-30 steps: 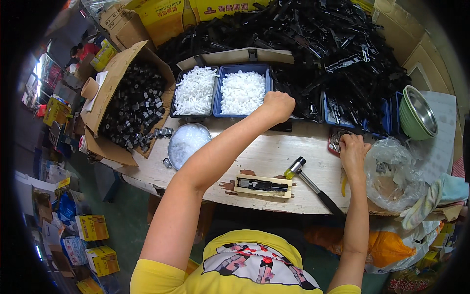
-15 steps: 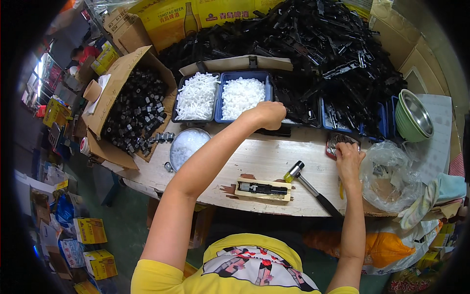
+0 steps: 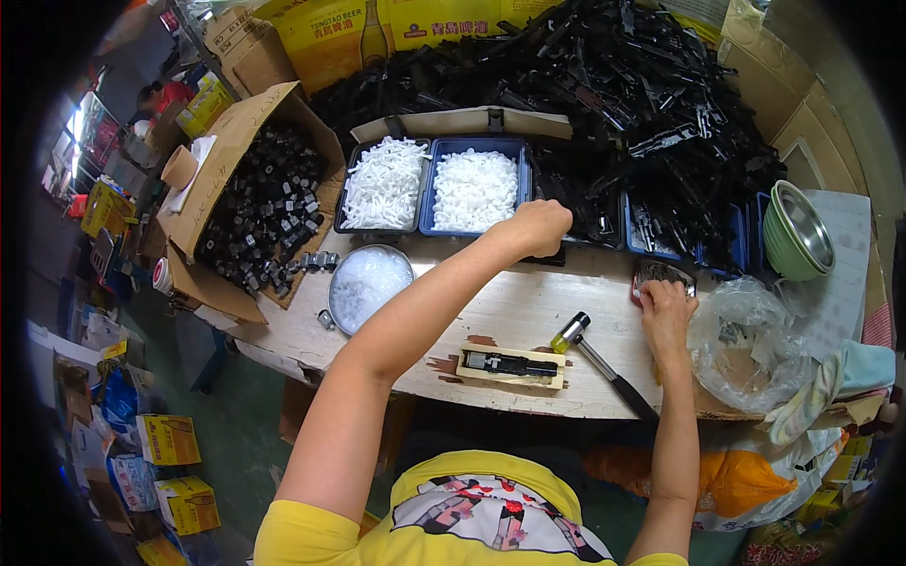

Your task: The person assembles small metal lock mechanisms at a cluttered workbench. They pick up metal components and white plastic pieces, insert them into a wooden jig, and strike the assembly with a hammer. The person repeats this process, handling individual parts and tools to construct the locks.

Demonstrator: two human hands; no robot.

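My left hand (image 3: 542, 227) is curled closed at the front edge of a bin of black parts (image 3: 587, 209), its fingertips hidden. My right hand (image 3: 669, 312) has bent fingers reaching into a small red-rimmed tin (image 3: 664, 271) of tiny metal pieces; what they pinch is too small to make out. Between my arms, a pale wooden fixture (image 3: 512, 379) cradles a black part with a metal piece (image 3: 510, 363). Beside it lies a hammer (image 3: 596, 357), yellow-tipped head toward the back and black handle toward me.
Two bins hold white plastic pieces (image 3: 385, 184) and white caps (image 3: 475, 189). A round bowl (image 3: 369, 283) and a carton of black-and-metal parts (image 3: 262, 203) stand left. Black parts (image 3: 604, 85) heap behind. A plastic bag (image 3: 750, 330), green bowl (image 3: 795, 231) and cloth (image 3: 865, 366) are right.
My left hand has shifted slightly right along the front of the black-parts bin. My right hand stays at the tin with its fingers slightly moved. The whole view has shifted a little.
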